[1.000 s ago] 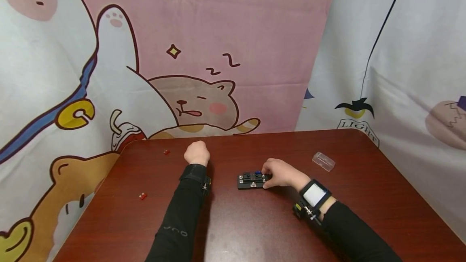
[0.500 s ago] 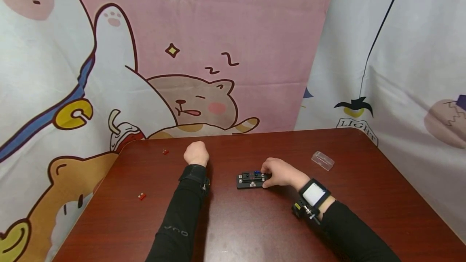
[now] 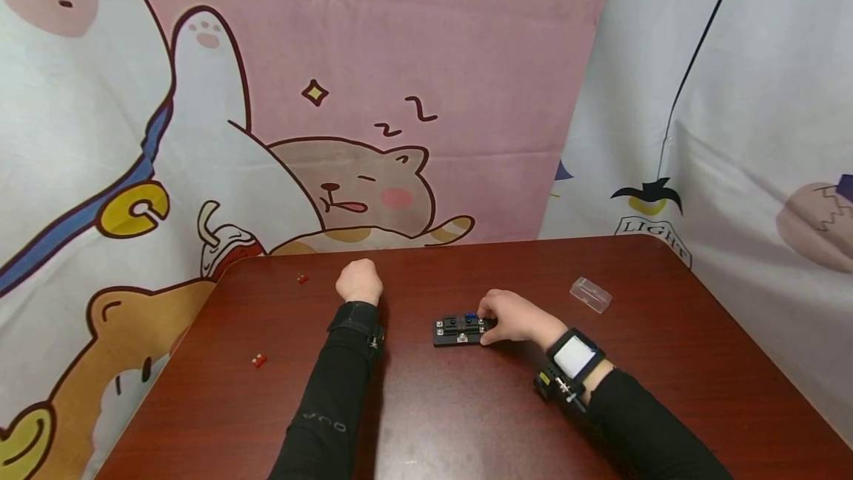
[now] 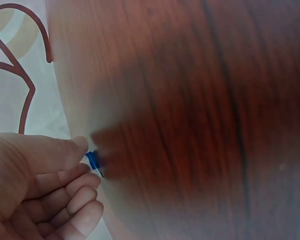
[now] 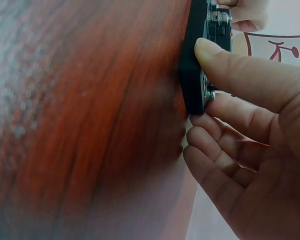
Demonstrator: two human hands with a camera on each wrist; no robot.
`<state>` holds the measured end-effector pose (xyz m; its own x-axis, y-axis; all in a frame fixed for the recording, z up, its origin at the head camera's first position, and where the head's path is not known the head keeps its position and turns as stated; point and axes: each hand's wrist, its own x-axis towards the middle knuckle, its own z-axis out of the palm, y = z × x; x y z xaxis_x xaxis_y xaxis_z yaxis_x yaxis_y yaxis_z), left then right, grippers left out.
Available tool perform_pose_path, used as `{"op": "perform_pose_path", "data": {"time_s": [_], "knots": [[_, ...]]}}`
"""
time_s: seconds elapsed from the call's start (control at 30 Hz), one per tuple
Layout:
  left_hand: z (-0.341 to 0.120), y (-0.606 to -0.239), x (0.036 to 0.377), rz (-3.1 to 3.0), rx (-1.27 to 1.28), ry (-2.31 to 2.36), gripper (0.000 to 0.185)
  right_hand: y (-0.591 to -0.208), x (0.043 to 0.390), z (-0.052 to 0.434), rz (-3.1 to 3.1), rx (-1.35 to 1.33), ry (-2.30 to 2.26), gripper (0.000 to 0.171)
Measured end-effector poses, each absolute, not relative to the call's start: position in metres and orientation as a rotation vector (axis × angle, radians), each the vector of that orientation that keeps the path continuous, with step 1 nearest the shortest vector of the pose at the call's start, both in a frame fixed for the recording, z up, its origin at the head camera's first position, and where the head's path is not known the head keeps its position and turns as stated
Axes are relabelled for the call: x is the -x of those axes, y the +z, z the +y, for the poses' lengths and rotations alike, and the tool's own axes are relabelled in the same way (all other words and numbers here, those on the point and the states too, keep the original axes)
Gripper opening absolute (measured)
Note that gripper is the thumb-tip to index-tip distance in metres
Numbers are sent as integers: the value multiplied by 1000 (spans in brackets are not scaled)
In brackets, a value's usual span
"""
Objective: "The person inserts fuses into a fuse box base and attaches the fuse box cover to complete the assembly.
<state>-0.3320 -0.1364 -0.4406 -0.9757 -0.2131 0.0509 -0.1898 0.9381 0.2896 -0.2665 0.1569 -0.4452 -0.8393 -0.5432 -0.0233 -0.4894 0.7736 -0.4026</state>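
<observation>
Dark red table (image 3: pixel 466 421) before cartoon backdrop. Right hand (image 3: pixel 513 317) gripped black fuse block (image 3: pixel 460 330) at table centre, thumb steadying it. Left hand (image 3: pixel 360 281), far left, pinched small blue piece (image 4: pixel 93 162), probably a fuse, clear of tabletop.

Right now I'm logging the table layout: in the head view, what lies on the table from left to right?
Near red piece → far red piece → left hand → black fuse block → right hand → clear plastic cover.
</observation>
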Motion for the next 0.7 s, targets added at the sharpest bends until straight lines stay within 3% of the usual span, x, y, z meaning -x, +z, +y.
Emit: {"op": "perform_pose_path", "data": {"time_s": [0.7], "knots": [[-128, -440, 333, -3003, -379, -428, 16, -444, 265, 157, 2823, 805, -588, 34]]}}
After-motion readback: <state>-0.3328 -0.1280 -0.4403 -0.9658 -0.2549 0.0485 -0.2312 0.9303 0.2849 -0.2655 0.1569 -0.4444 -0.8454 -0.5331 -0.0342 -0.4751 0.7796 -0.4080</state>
